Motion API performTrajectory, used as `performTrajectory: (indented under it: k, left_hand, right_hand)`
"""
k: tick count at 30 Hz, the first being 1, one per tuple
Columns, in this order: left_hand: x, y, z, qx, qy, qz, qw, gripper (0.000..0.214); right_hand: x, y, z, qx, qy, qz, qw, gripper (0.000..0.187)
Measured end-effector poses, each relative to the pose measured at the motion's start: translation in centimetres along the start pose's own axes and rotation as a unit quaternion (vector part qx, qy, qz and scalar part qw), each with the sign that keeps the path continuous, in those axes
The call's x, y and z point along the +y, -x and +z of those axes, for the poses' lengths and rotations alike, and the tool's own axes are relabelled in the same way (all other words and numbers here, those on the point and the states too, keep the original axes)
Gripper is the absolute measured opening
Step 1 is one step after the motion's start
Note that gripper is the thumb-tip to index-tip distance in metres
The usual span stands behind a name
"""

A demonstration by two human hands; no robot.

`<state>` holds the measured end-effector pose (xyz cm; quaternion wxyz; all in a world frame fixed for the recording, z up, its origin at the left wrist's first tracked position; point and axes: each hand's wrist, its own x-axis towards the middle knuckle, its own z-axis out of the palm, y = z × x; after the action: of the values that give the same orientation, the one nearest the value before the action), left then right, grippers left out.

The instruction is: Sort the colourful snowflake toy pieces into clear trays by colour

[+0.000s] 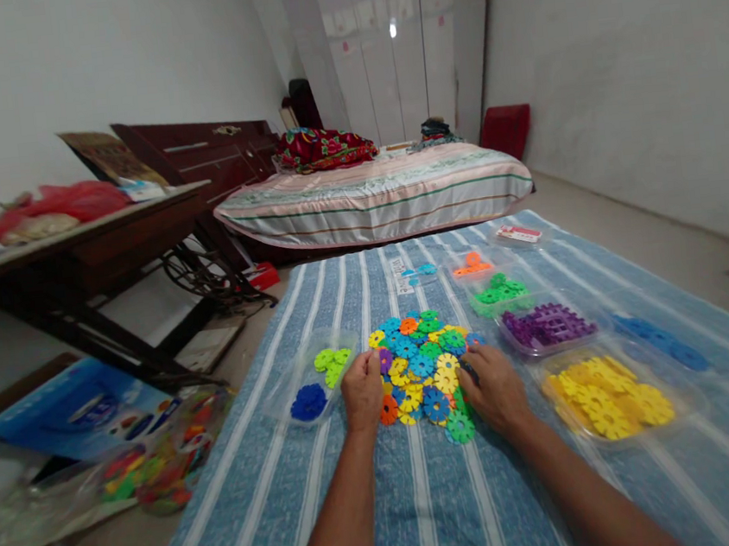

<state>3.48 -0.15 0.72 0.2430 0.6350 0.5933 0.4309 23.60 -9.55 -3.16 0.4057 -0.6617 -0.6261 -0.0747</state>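
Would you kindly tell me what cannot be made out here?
In the head view:
Whether the left hand grips the purple piece: its back hides this.
What lies beneath the right hand: the hand covers it.
Lower pieces in the pile: upper ones cover them.
Print on the red-and-white card: too small, blurred.
Rest of the right forearm: cut off by the bottom edge.

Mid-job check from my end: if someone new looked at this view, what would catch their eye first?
Probably the multicoloured heap of notched discs in the middle of the striped cloth, with the left hand and right hand at its two sides. Next, the boxed yellow pieces to the right, with boxed purple pieces just beyond. Farther back, the red patterned bedding stands out on the bed.
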Motion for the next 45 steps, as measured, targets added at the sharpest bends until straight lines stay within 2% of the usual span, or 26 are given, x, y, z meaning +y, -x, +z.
performTrajectory:
  k: [7,12,16,20,23,30,34,39,42,45]
  left_hand:
    - [0.2,0.3,0.0,0.012,0.051,-0.014,0.999,0.031]
    - [1.0,0.7,0.0,0.002,0.108,-0.049,0.993,0.027]
    - [2.4,1.6,0.1,-0.032,0.136,-0.042,0.989,0.028]
    - [3.9,2.7,0.4,-0.085,0.133,-0.004,0.987,0.027]
    - [4.7,3.3,0.6,-0.114,0.126,0.022,0.985,0.026]
    - [5.1,3.4,0.7,-0.144,0.123,0.031,0.981,0.028]
    - [5.4,3.3,0.7,-0.133,0.114,0.036,0.984,0.032]
    - [5.4,3.0,0.5,-0.108,0.120,0.014,0.987,0.032]
    - [5.0,2.5,0.1,-0.063,0.109,0.002,0.992,0.031]
    - [4.1,1.8,-0.4,-0.020,0.090,0.000,0.996,0.031]
  right_hand:
    - [0.1,0.1,0.0,0.005,0.004,-0.005,1.000,0.021]
    - [-0.7,0.1,-0.2,0.029,0.018,-0.046,0.998,0.022]
    - [-2.2,0.1,-0.2,0.043,0.013,-0.089,0.995,0.030]
    - [-3.5,0.0,-0.1,0.052,-0.008,-0.116,0.992,0.042]
    - [-4.1,0.0,-0.2,0.058,-0.035,-0.128,0.989,0.040]
    - [-5.0,-0.3,-0.8,0.040,-0.076,-0.130,0.988,0.037]
    - [-5.1,-0.4,-0.9,0.041,-0.075,-0.122,0.989,0.031]
    - [-5.0,-0.4,-1.3,0.075,-0.061,-0.133,0.986,0.032]
    - [-4.4,-0.9,-2.6,0.104,-0.028,-0.110,0.988,0.032]
    - [-2.6,-2.3,-4.9,0.132,0.018,-0.066,0.989,0.032]
